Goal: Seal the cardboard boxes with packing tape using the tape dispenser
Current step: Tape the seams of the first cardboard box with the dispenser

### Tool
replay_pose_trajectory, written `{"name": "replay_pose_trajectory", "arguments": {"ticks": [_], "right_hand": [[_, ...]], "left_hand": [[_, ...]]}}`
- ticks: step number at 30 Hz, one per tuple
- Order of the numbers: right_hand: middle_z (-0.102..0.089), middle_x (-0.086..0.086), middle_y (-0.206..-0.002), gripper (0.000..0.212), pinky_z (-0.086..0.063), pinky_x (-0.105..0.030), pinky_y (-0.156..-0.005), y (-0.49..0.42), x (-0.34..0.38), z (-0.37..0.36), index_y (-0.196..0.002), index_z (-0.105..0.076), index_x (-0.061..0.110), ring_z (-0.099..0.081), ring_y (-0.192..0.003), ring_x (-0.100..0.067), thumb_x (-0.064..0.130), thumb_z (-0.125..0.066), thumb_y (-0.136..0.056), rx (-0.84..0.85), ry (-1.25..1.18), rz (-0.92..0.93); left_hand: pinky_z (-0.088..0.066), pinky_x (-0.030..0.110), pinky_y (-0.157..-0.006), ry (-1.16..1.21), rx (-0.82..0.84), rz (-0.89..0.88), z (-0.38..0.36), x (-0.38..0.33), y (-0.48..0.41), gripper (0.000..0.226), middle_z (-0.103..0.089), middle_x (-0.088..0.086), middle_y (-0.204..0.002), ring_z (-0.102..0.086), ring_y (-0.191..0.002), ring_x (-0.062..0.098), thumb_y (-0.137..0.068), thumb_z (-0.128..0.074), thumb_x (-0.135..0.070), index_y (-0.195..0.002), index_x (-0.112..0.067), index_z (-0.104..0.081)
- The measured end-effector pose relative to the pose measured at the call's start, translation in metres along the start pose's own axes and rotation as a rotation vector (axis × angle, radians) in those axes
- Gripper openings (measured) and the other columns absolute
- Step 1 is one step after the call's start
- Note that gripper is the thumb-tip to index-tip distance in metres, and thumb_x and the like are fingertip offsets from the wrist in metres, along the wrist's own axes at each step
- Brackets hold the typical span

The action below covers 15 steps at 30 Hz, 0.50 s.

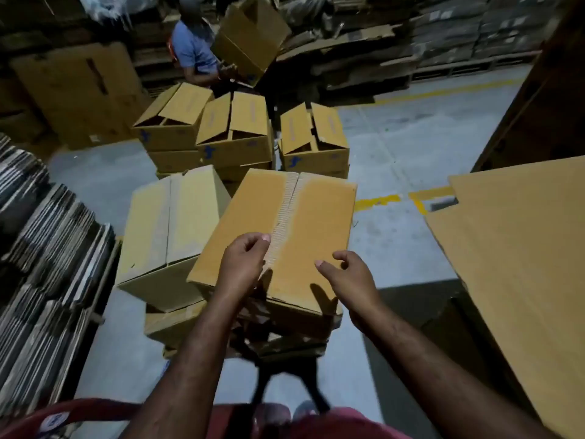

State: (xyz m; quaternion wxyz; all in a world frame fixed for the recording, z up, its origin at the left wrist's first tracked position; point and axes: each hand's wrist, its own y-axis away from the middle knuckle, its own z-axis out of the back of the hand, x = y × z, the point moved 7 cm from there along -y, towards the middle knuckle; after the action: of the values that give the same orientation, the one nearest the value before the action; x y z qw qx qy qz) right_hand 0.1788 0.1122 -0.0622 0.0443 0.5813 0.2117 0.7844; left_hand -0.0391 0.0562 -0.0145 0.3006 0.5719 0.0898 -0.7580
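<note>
Atop a pile of loose brown cardboard (172, 324), in the head view, lies the closed brown cardboard box (253, 217) now being worked on. Its near short edge sits at the pile's front edge, under both hands. A second closed brown cardboard box (171, 229) sits just beside it, toward the pile's left edge.

The left hand (242, 264) is curled at the near end of the centre seam, thumb tip on the pale ridged strip (285, 213) that follows that seam. Whether it pinches a tape end I cannot tell, nor whether the strip is tape or bared corrugation. The right hand (348, 275) is loosely curled over the lid by the near right corner and holds nothing that shows. No tape dispenser is in view. A dark blurred shape below the pile cannot be identified.

The box's long axis runs from the hands away and slightly rightward, so its far end points toward the open brown cardboard boxes (234, 131) on the grey concrete floor (395, 147). The seam lies along that same axis, down the middle of the lid.

The step in hand looks like readying the near end of the seam. To do it well, I would butt the flaps flush and flatten the right hand on the lid so the box cannot skid on the uneven pile. The tape should start on the near end face, lap over the edge, then run straight and centred along the seam to the far end.
</note>
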Motion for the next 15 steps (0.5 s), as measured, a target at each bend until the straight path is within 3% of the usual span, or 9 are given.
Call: {"name": "replay_pose_trajectory", "arguments": {"ticks": [2,5,8,10,12,15], "right_hand": [[-0.048,-0.007,-0.135,0.059,-0.051,-0.044,-0.095,-0.007,-0.009,-0.006,-0.131,-0.052,0.019,-0.053,-0.111,-0.021,0.044,-0.074,-0.082,-0.104,0.072,-0.041],[-0.042,-0.01,-0.138,0.075,-0.051,-0.045,-0.095,-0.005,-0.033,-0.02,-0.138,-0.045,0.02,-0.053,-0.113,-0.027,0.041,-0.078,-0.074,-0.143,0.142,-0.097],[-0.043,-0.009,-0.133,0.094,-0.055,-0.044,-0.087,-0.002,-0.052,-0.035,-0.143,-0.032,0.024,-0.055,-0.106,-0.024,0.036,-0.083,-0.065,-0.12,0.14,-0.104],[-0.049,-0.009,-0.133,0.107,-0.056,-0.042,-0.078,-0.002,-0.067,-0.04,-0.141,-0.025,0.026,-0.058,-0.108,-0.027,0.053,-0.083,-0.055,-0.111,0.112,-0.142],[-0.052,0.0,-0.134,0.112,-0.052,-0.038,-0.071,0.002,-0.082,-0.046,-0.14,-0.022,0.03,-0.059,-0.112,-0.028,0.068,-0.08,-0.052,-0.048,0.058,-0.237],[-0.062,0.01,-0.119,0.091,-0.054,-0.038,-0.068,0.003,-0.085,-0.054,-0.13,-0.038,0.032,-0.064,-0.101,-0.019,0.07,-0.077,-0.057,0.024,0.001,-0.247]], "left_hand": [[-0.053,0.041,-0.095,-0.125,-0.031,0.016,0.016,0.015,-0.014,0.02,-0.069,-0.008,-0.115,-0.064,-0.108,0.017,-0.096,-0.063,-0.043,-0.109,-0.029,-0.07],[-0.047,0.044,-0.102,-0.441,-0.083,0.028,0.039,0.051,-0.041,0.047,-0.061,0.005,-0.134,-0.057,-0.122,0.026,-0.09,-0.068,-0.048,-0.127,-0.018,-0.065],[-0.032,0.058,-0.111,-0.762,-0.124,0.096,0.062,0.082,-0.058,0.064,-0.037,0.012,-0.153,-0.029,-0.141,0.037,-0.084,-0.067,-0.057,-0.136,-0.023,-0.055],[-0.024,0.061,-0.113,-0.682,-0.129,0.193,0.074,0.104,-0.062,0.083,-0.023,0.011,-0.16,-0.016,-0.148,0.038,-0.081,-0.068,-0.063,-0.15,-0.027,-0.037],[-0.027,0.057,-0.113,-0.546,-0.134,0.211,0.081,0.117,-0.064,0.093,-0.027,0.013,-0.159,-0.02,-0.145,0.04,-0.08,-0.068,-0.066,-0.155,-0.029,-0.029],[-0.039,0.05,-0.104,-0.504,-0.123,0.193,0.085,0.123,-0.071,0.095,-0.044,0.013,-0.146,-0.038,-0.133,0.039,-0.075,-0.067,-0.071,-0.153,-0.029,-0.032]]}}
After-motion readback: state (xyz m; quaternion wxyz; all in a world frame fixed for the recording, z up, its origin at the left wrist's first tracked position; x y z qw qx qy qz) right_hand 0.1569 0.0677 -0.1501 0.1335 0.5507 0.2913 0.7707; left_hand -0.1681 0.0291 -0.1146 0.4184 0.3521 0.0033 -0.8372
